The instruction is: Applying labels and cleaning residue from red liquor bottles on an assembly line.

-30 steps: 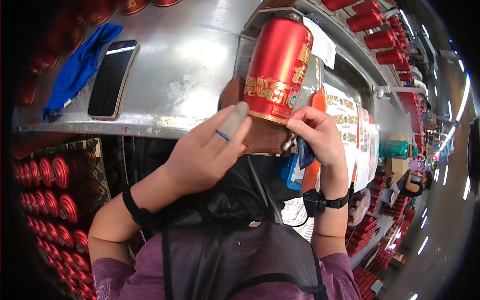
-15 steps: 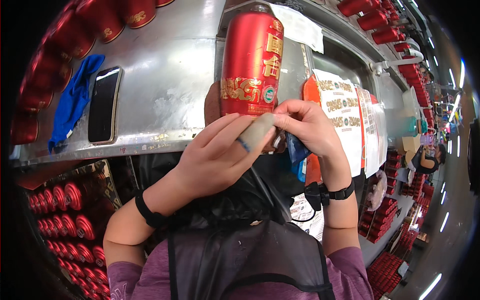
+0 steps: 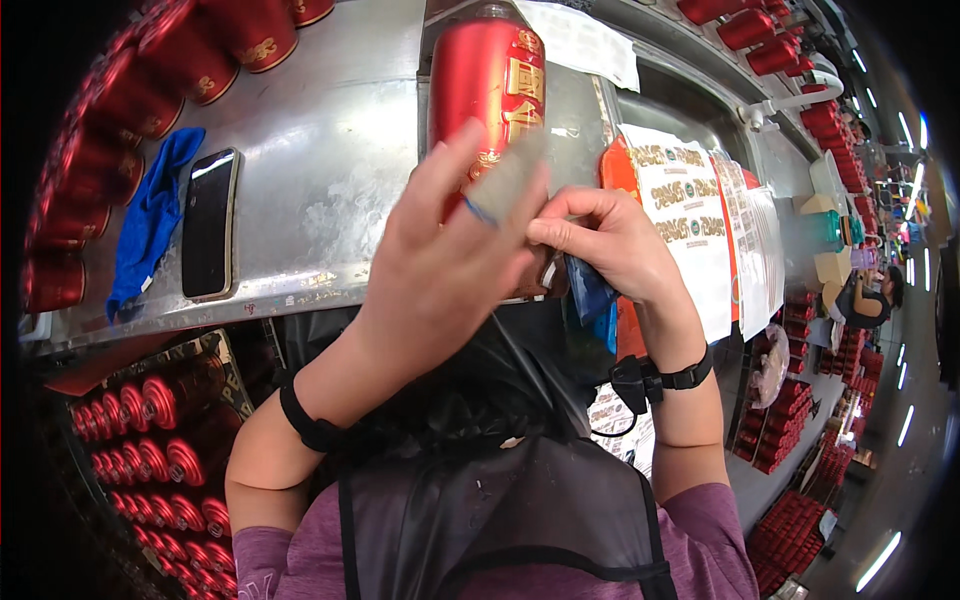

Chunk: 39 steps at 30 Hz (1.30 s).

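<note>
A red bottle (image 3: 487, 75) with gold characters lies on the metal worktop, its neck pointing away from me. Over its lower end passes my left hand (image 3: 440, 240), smeared by motion, with the fingers stretched out. One of its fingers wears a pale cover with a blue band. The left hand hides the gold pattern and base of the bottle. Just right of the base, my right hand (image 3: 620, 240) has thumb and forefinger pinched together. Whatever lies between those fingertips is too small to make out. Blue material (image 3: 592, 300) hangs under the right hand.
White sheets of gold decals (image 3: 685, 205) lie at the right on an orange board (image 3: 618, 170). A phone (image 3: 210, 225) and a blue cloth (image 3: 150, 220) rest at the left, near red bottles (image 3: 160, 105). More red bottles (image 3: 165, 400) are stacked below. Another person (image 3: 870, 298) sits far right.
My left hand has moved up from the bottle's base over its body, its fingers stretching out. My right hand has come slightly left and stays pinched. The view has shifted a little.
</note>
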### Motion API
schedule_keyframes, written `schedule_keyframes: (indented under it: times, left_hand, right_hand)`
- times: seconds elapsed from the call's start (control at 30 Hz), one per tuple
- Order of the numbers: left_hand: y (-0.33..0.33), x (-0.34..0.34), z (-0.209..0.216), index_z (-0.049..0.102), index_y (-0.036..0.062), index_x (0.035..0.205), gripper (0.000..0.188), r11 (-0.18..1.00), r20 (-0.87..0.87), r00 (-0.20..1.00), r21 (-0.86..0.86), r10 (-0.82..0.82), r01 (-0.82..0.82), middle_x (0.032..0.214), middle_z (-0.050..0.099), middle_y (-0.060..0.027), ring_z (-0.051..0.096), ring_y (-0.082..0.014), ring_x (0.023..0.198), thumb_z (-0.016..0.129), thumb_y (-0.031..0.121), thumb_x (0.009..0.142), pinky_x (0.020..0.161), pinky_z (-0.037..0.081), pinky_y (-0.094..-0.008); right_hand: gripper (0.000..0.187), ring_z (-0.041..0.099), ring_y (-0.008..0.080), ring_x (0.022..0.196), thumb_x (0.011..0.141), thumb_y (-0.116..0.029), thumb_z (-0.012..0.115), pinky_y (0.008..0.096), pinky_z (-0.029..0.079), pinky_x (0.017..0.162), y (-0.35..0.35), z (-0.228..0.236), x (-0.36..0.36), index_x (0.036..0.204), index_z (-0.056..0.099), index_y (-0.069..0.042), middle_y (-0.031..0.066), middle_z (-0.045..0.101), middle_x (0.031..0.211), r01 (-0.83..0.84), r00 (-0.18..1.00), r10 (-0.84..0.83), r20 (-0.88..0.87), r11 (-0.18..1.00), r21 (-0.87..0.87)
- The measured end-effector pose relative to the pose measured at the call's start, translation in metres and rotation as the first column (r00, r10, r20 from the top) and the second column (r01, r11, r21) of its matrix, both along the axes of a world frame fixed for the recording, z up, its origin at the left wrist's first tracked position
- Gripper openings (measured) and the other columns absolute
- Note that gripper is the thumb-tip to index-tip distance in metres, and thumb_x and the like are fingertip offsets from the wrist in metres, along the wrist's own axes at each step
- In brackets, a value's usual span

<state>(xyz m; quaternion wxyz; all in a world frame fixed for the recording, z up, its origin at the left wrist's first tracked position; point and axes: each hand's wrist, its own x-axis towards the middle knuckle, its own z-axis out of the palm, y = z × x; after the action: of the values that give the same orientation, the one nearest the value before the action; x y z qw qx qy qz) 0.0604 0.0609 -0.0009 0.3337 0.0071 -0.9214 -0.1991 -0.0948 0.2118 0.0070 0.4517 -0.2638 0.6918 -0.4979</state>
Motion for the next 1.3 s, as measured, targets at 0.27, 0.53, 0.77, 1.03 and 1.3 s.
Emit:
schedule_keyframes:
  times: [0.27, 0.53, 0.77, 1.03, 1.3]
  left_hand:
    - [-0.009, -0.002, -0.012, 0.047, 0.0051, 0.147, 0.079, 0.991, 0.103, 0.991, 0.098, 0.082, -0.093, 0.150, 0.047, -0.0165, 0.044, -0.0373, 0.138, 0.080, 0.010, 0.075, 0.108, 0.044, -0.0422]
    - [-0.016, 0.002, -0.021, 0.044, 0.0048, 0.148, 0.083, 0.961, -0.007, 0.999, 0.274, 0.039, -0.036, 0.145, 0.050, -0.0209, 0.053, -0.0390, 0.129, 0.081, 0.010, 0.074, 0.102, 0.048, -0.0416]
    - [-0.021, 0.010, -0.028, 0.040, 0.0054, 0.151, 0.083, 0.919, 0.010, 1.000, 0.395, 0.015, -0.018, 0.138, 0.054, -0.0209, 0.060, -0.0367, 0.115, 0.081, 0.014, 0.079, 0.096, 0.051, -0.0404]
    - [-0.015, 0.039, -0.030, 0.066, 0.0008, 0.125, 0.046, 0.998, -0.059, 0.998, 0.051, -0.037, 0.040, 0.122, 0.067, -0.0146, 0.064, -0.0316, 0.113, 0.076, 0.008, 0.081, 0.094, 0.054, -0.0398]
    - [-0.004, 0.025, -0.021, 0.074, 0.0079, 0.113, 0.040, 0.973, -0.023, 0.991, -0.191, -0.135, 0.128, 0.124, 0.067, -0.0051, 0.054, -0.0249, 0.125, 0.075, 0.009, 0.073, 0.096, 0.054, -0.0356]
  right_hand:
    - [0.019, 0.058, 0.0036, 0.067, 0.090, -0.021, 0.076, 0.0199, 0.045, 0.061, 0.002, 0.010, 0.005, 0.086, 0.072, -0.003, -0.0016, 0.067, 0.077, 0.028, 0.992, -0.027, -0.125, 1.000, 0.004]
    - [0.018, 0.065, 0.0069, 0.070, 0.091, -0.019, 0.075, 0.0215, 0.050, 0.063, 0.001, 0.011, 0.004, 0.088, 0.071, -0.001, 0.0017, 0.069, 0.078, 0.016, 0.998, -0.017, -0.065, 1.000, -0.011]
    - [0.020, 0.063, 0.0060, 0.068, 0.090, -0.021, 0.076, 0.0210, 0.049, 0.062, -0.002, 0.010, 0.004, 0.087, 0.071, -0.002, 0.0000, 0.067, 0.075, 0.023, 0.996, -0.023, -0.083, 1.000, 0.008]
    - [0.018, 0.053, 0.0022, 0.068, 0.090, -0.020, 0.076, 0.0205, 0.042, 0.062, -0.006, 0.009, 0.001, 0.084, 0.070, -0.003, -0.0038, 0.064, 0.076, -0.024, 0.987, 0.035, -0.154, 0.997, 0.072]
    - [0.012, 0.054, 0.0014, 0.074, 0.092, -0.012, 0.073, 0.0192, 0.044, 0.067, -0.004, 0.008, 0.000, 0.088, 0.069, -0.002, -0.0042, 0.065, 0.082, -0.039, 0.993, 0.048, -0.112, 0.996, 0.081]
